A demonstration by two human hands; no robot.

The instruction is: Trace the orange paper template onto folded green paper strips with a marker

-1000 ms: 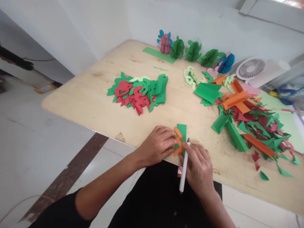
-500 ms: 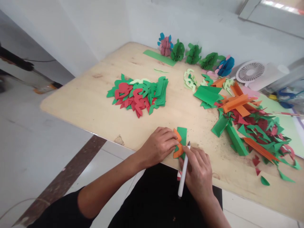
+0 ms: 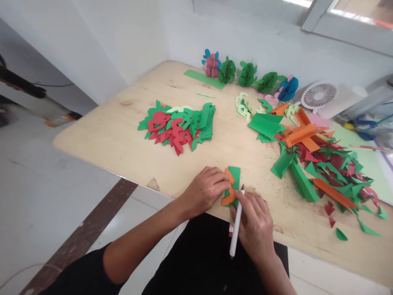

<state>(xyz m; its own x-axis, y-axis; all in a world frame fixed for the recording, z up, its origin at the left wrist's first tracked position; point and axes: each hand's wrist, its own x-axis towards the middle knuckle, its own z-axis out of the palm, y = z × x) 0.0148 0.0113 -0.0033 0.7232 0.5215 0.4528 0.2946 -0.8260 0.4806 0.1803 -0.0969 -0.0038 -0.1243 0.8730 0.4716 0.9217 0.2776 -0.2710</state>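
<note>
A curvy orange paper cutout [image 3: 229,199] lies over a folded-looking green paper strip [image 3: 236,173] at the table's front edge. My left hand [image 3: 207,189] is closed, its fingertips on the left side of the orange cutout. A white pen [image 3: 236,229] rests in my right hand [image 3: 256,219], dark tip pointing up and away. The thumb and index finger of that hand also touch the lower right of the cutout and green strip. Part of the green strip is hidden under the orange piece and my fingers.
Left of centre lies a pile of red and green cutouts [image 3: 181,127]. Green, orange and red scraps [image 3: 334,172] spread across the right side. Along the wall stand several folded paper figures [image 3: 247,74] and a white fan [image 3: 319,96]. A green strip [image 3: 204,79] lies near them.
The orange cutout has shifted slightly left and tilted on the green strip, its lower end now farther left. Both hands keep their hold, and the camera view has moved a little.
</note>
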